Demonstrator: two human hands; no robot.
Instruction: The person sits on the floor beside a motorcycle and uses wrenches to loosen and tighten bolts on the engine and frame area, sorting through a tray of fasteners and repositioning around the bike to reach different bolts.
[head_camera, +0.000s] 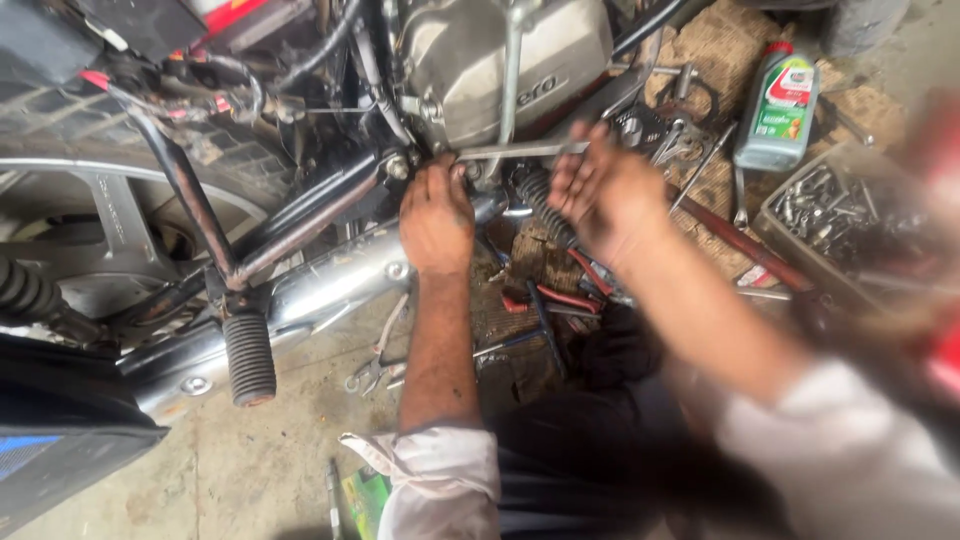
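My left hand (436, 215) presses against the motorcycle frame just below the silver engine case (500, 60), its fingers curled around a fitting near a bolt. My right hand (600, 190), blurred, is open with the palm pushing on the end of a long flat metal spanner (520, 151). The spanner lies level under the engine, and its far end sits on the bolt by my left fingers. A chrome exhaust pipe (330, 285) runs diagonally under my left hand.
A black ribbed footpeg (249, 358) sticks out at lower left. Pliers (372, 372), red-handled tools (560, 298) and spanners lie on the concrete floor. A grey oil bottle (778, 100) with a red cap stands upper right beside a tray of bolts (825, 205).
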